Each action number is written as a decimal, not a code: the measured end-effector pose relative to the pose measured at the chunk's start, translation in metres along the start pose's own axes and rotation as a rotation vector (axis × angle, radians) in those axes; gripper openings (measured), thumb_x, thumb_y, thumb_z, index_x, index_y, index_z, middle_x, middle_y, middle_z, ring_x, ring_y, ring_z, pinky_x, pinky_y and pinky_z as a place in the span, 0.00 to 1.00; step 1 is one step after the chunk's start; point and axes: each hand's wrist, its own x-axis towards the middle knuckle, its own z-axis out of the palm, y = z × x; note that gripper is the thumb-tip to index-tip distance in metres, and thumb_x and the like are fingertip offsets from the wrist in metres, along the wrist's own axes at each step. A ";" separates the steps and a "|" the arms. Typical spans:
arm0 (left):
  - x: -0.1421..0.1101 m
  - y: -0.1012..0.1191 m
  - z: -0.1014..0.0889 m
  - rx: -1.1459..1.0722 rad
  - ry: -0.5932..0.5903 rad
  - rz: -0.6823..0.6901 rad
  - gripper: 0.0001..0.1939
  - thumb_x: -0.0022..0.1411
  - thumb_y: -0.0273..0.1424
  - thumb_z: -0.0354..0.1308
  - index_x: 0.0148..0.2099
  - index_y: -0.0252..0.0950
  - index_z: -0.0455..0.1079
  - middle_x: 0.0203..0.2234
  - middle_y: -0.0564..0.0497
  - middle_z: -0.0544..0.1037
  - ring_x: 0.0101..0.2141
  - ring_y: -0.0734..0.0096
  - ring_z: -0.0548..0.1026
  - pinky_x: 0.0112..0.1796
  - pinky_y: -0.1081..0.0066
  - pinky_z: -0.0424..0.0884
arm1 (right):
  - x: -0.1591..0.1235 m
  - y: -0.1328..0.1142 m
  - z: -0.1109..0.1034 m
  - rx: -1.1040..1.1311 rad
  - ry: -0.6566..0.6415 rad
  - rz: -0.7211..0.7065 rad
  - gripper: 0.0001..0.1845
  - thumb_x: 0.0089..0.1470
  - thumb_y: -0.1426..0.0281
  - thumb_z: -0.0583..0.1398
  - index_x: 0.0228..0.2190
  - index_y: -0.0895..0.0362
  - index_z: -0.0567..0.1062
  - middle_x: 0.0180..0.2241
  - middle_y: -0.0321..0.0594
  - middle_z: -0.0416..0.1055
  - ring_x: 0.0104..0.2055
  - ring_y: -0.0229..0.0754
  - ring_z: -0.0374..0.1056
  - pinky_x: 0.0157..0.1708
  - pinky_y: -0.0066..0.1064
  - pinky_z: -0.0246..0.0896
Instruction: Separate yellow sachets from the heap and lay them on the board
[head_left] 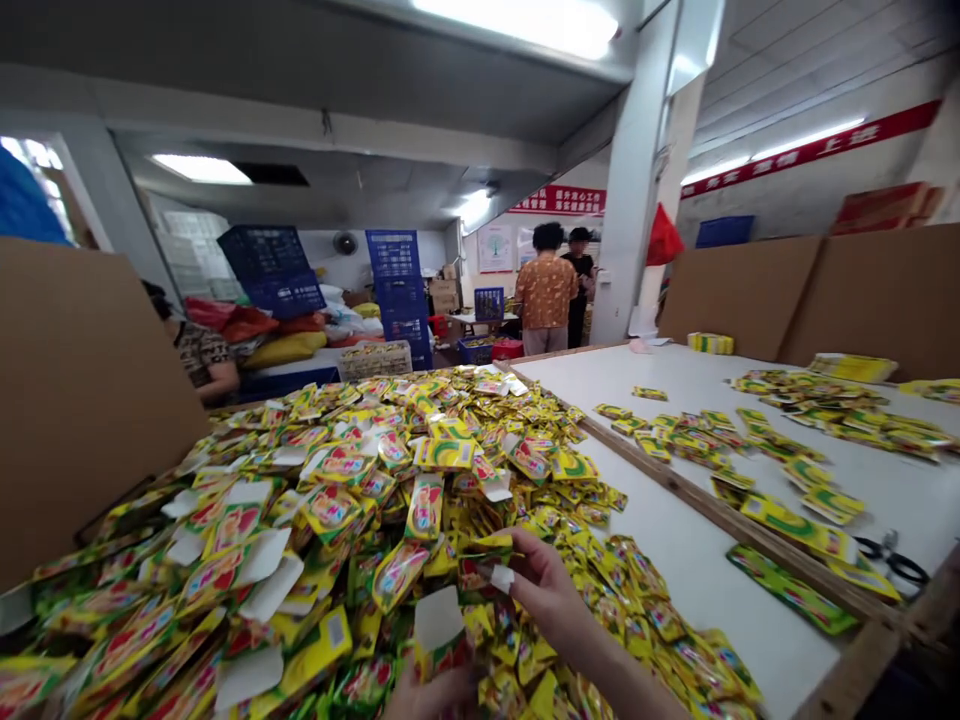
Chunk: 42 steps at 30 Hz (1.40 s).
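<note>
My right hand (544, 585) is over the pile, thumb and fingers closed on a small yellow packet (487, 546). A small white patch (502, 577) shows at its thumb; I cannot tell whether it is a flap or a finger cover. At the bottom edge, my left hand (435, 692) is blurred and partly cut off, closed around a small printed box (444, 655) with its white flap raised. Around both hands lie small yellow boxes (425, 507), many with open white flaps. Shiny yellow sachets (592, 590) are heaped to the right.
A wooden strip (675, 480) divides the pile from a white tabletop (679, 535) with flat yellow packs (795, 522) and black-handled scissors (892, 560). Cardboard panels (90, 400) flank the table. Blue crates (397, 295), a seated person (202, 350) and two standing people (546, 290) are beyond.
</note>
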 end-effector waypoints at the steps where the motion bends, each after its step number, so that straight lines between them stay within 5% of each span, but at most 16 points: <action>1: -0.001 -0.002 0.002 -0.017 -0.018 0.010 0.23 0.31 0.41 0.70 0.30 0.33 0.72 0.27 0.48 0.79 0.34 0.57 0.74 0.40 0.63 0.68 | -0.002 -0.004 0.004 -0.053 -0.074 0.001 0.11 0.45 0.69 0.64 0.35 0.55 0.72 0.28 0.33 0.71 0.31 0.37 0.67 0.32 0.27 0.62; 8: -0.001 -0.009 0.008 0.079 -0.141 0.018 0.16 0.36 0.33 0.65 0.29 0.34 0.66 0.16 0.59 0.67 0.17 0.78 0.63 0.21 0.74 0.62 | -0.010 -0.033 0.007 -0.879 -0.376 -0.134 0.15 0.45 0.82 0.55 0.33 0.55 0.73 0.33 0.36 0.65 0.36 0.38 0.63 0.37 0.28 0.57; 14: -0.008 -0.007 0.010 0.253 -0.218 0.028 0.17 0.37 0.25 0.59 0.35 0.33 0.67 0.25 0.55 0.71 0.28 0.70 0.66 0.33 0.70 0.63 | -0.014 -0.063 0.011 -1.260 -0.714 -0.075 0.18 0.44 0.81 0.52 0.36 0.54 0.73 0.34 0.39 0.65 0.35 0.39 0.63 0.35 0.28 0.56; 17: -0.014 0.006 0.012 0.204 -0.242 -0.030 0.20 0.35 0.24 0.58 0.37 0.34 0.66 0.27 0.54 0.71 0.31 0.68 0.67 0.37 0.68 0.63 | -0.015 -0.061 0.008 -1.157 -0.626 -0.030 0.17 0.44 0.78 0.55 0.39 0.55 0.71 0.35 0.38 0.67 0.35 0.39 0.63 0.34 0.27 0.57; 20: -0.017 0.010 0.016 0.138 -0.312 -0.058 0.23 0.35 0.24 0.58 0.40 0.34 0.64 0.28 0.55 0.71 0.31 0.68 0.67 0.36 0.69 0.64 | -0.021 -0.049 0.001 -1.072 -0.500 -0.106 0.13 0.45 0.81 0.53 0.30 0.55 0.72 0.29 0.35 0.67 0.32 0.37 0.63 0.32 0.26 0.57; 24: -0.012 -0.002 0.019 0.121 -0.401 0.016 0.22 0.35 0.19 0.56 0.38 0.35 0.66 0.30 0.56 0.71 0.35 0.68 0.68 0.39 0.71 0.64 | -0.038 -0.041 -0.004 -0.978 -0.575 -0.092 0.15 0.50 0.80 0.50 0.27 0.55 0.75 0.28 0.37 0.70 0.32 0.37 0.66 0.33 0.26 0.59; 28: -0.010 -0.017 0.020 0.127 -0.487 0.036 0.30 0.38 0.19 0.57 0.48 0.36 0.64 0.41 0.52 0.73 0.44 0.62 0.69 0.46 0.66 0.63 | -0.054 -0.045 -0.006 -0.867 -0.526 0.022 0.18 0.48 0.80 0.51 0.33 0.53 0.76 0.35 0.39 0.73 0.37 0.39 0.69 0.38 0.28 0.61; 32: -0.014 -0.018 0.024 0.208 -0.546 -0.001 0.39 0.41 0.25 0.62 0.58 0.35 0.56 0.56 0.43 0.63 0.57 0.53 0.57 0.55 0.58 0.53 | -0.064 -0.032 -0.020 -0.793 -0.447 0.011 0.14 0.46 0.78 0.55 0.30 0.51 0.77 0.33 0.39 0.74 0.32 0.40 0.69 0.32 0.28 0.62; 36: -0.014 -0.024 0.023 0.258 -0.518 -0.016 0.39 0.43 0.23 0.60 0.59 0.36 0.55 0.58 0.44 0.60 0.59 0.55 0.54 0.59 0.56 0.42 | -0.074 -0.005 -0.027 -0.751 -0.364 -0.025 0.12 0.47 0.73 0.59 0.36 0.51 0.76 0.34 0.42 0.74 0.28 0.39 0.68 0.24 0.26 0.60; 39: -0.012 -0.033 0.023 0.225 -0.588 -0.004 0.41 0.45 0.29 0.63 0.61 0.36 0.52 0.59 0.43 0.58 0.60 0.55 0.52 0.59 0.57 0.43 | -0.077 0.006 -0.022 -0.754 -0.375 -0.100 0.08 0.50 0.71 0.58 0.27 0.53 0.78 0.27 0.42 0.74 0.30 0.41 0.69 0.29 0.29 0.62; 42: -0.013 -0.025 0.021 0.134 -0.624 0.031 0.48 0.46 0.41 0.63 0.63 0.36 0.43 0.59 0.40 0.57 0.58 0.55 0.56 0.56 0.59 0.53 | -0.072 -0.011 -0.038 -0.794 -0.253 -0.150 0.09 0.51 0.68 0.57 0.24 0.53 0.77 0.24 0.40 0.72 0.28 0.41 0.69 0.28 0.30 0.63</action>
